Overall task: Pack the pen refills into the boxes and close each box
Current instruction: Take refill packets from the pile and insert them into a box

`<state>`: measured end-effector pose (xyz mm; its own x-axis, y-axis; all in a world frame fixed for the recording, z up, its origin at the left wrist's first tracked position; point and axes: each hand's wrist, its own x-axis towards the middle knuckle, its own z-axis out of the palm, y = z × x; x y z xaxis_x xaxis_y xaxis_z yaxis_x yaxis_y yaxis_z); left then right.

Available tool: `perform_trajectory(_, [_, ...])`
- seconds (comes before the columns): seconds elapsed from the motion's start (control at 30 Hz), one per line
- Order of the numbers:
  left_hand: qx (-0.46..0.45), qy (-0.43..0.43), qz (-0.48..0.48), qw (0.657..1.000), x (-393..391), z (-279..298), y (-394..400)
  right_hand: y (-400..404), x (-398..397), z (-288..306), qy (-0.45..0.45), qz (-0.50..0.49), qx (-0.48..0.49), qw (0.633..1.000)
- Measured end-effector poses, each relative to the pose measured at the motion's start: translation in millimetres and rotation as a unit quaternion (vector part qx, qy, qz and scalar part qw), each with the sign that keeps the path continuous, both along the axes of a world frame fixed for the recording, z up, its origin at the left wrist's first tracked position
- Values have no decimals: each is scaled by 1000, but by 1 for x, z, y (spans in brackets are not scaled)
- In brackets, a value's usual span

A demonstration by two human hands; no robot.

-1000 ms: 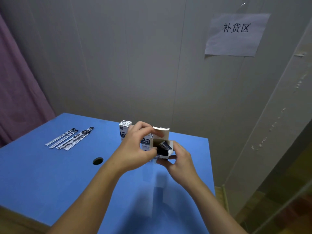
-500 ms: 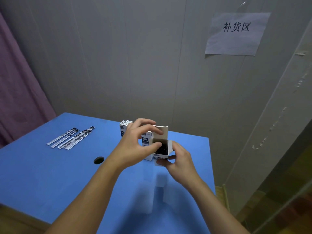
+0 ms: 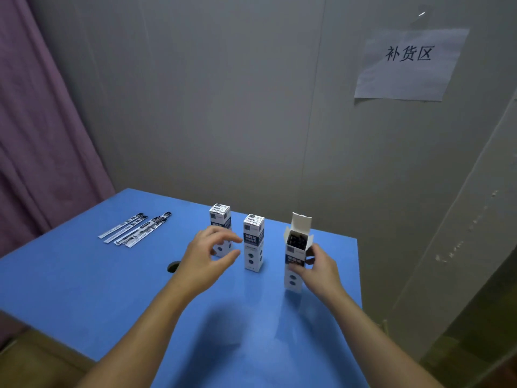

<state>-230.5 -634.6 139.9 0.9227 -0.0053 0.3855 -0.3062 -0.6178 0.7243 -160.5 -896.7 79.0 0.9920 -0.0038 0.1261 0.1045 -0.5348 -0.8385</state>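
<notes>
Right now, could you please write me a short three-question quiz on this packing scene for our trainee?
1. True or false: the box held by the right hand has its top flap closed.
2. How many boxes stand on the blue table?
A) two B) three C) four
3. Fill in: the loose refills lie on the table's far ____ side.

Key
1. False: the flap stands up and dark refills show inside.
2. B: two closed boxes and the open one. The left hand hovers by the closed ones, holding nothing.
3. Left.
</notes>
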Motion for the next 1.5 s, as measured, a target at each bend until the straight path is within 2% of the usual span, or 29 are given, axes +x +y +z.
perform_trajectory(0.07, [17, 32, 44, 998, -5, -12, 12, -9, 14, -8, 30, -18, -22, 999])
perform_trajectory(0.17, [-21, 75, 102, 992, -16, -24, 25, -16, 32, -21, 55, -23, -37, 998])
perform_trajectory(0.3, [-22, 95, 150, 984, -31, -37, 39, -15, 41, -24, 57, -13, -35, 998])
perform_trajectory(0.37, [-19, 100, 168, 980, -38, -40, 44, -13, 42, -28, 89, -15, -51, 995])
perform_trajectory(0.43, [-22, 102, 183, 978, -45, -40, 46, -12, 37, -30, 149, -22, -121, 981])
perform_trajectory(0.53, [-13, 101, 196, 975, -53, -40, 52, -8, 22, -33, 227, 12, -267, 936])
perform_trajectory(0.6, [-6, 104, 206, 973, -60, -40, 58, 4, 9, -33, 251, 42, -322, 912])
perform_trajectory(0.77, [30, 131, 211, 968, -80, -44, 89, 64, -16, -21, 164, 138, -426, 879])
perform_trajectory(0.97, [86, 154, 249, 952, -109, -44, 157, 162, -31, 4, 68, 228, -412, 880])
perform_trajectory(1.17, [143, 153, 297, 932, -136, -37, 225, 248, -46, 17, 1, 261, -402, 878])
perform_trajectory(1.5, [251, 206, 295, 899, -159, -47, 312, 356, -68, 7, -28, 287, -421, 860])
